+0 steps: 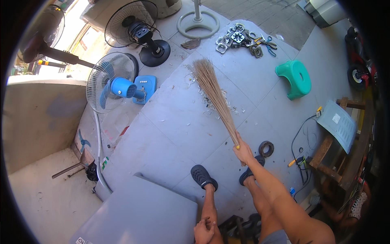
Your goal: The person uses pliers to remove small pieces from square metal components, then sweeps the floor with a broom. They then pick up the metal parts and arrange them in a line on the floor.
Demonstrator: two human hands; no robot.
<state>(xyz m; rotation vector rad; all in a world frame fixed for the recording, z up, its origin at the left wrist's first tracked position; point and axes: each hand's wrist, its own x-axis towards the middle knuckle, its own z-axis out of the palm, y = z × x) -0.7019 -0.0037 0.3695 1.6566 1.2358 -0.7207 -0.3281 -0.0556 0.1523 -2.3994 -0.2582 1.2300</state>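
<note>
Snugly, my right hand [243,153] wraps fingers round the broom [215,95], likely light and springy, best held near its binding; left hand [204,232] seems empty, loosely open.

The right hand [243,151] could pass over the tiled floor [264,99] between the broom [214,95] and the green stool [293,75], but metal parts [237,37] stand in the way farther off, the blue fan [123,87] at left, and the dark ring [266,154] just beside the right shoe [246,175].
</note>
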